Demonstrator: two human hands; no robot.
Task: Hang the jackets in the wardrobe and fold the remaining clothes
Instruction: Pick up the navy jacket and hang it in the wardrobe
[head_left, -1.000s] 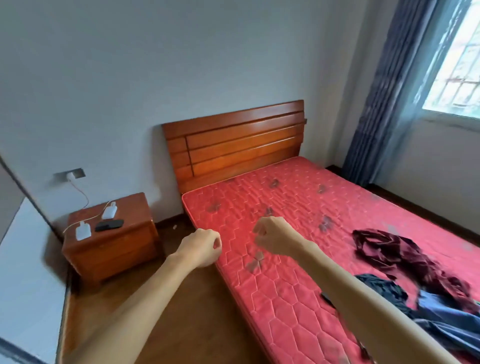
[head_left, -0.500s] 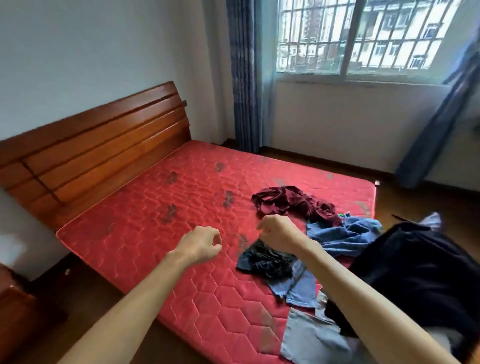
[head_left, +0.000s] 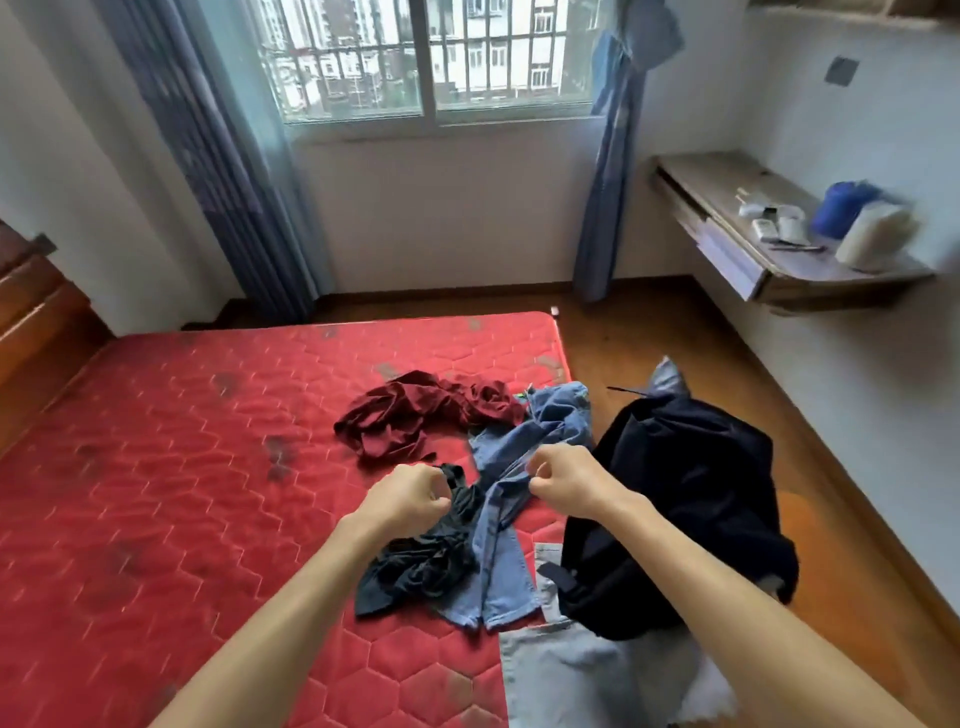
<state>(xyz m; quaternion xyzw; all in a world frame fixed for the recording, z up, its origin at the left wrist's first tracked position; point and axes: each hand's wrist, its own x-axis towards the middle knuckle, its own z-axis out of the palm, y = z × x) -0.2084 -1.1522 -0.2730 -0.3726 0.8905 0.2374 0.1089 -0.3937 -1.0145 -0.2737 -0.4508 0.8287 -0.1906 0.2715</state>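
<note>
The view has swung right since a moment ago, from the headboard to the foot of the bed, and both arms stay stretched forward. The left hand (head_left: 410, 499) and right hand (head_left: 566, 483) are clenched fists holding nothing, side by side above the clothes. A maroon garment (head_left: 410, 421), blue jeans (head_left: 501, 571) and a black garment (head_left: 415, 569) lie crumpled on the red mattress (head_left: 156, 467). A dark jacket (head_left: 680, 499) lies at its right edge.

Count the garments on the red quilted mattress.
5: crumpled dark red garment farthest; blue denim jeans central; small black garment left of them; big black jacket rightmost; pale grey garment nearest. Others may be hidden.
</note>
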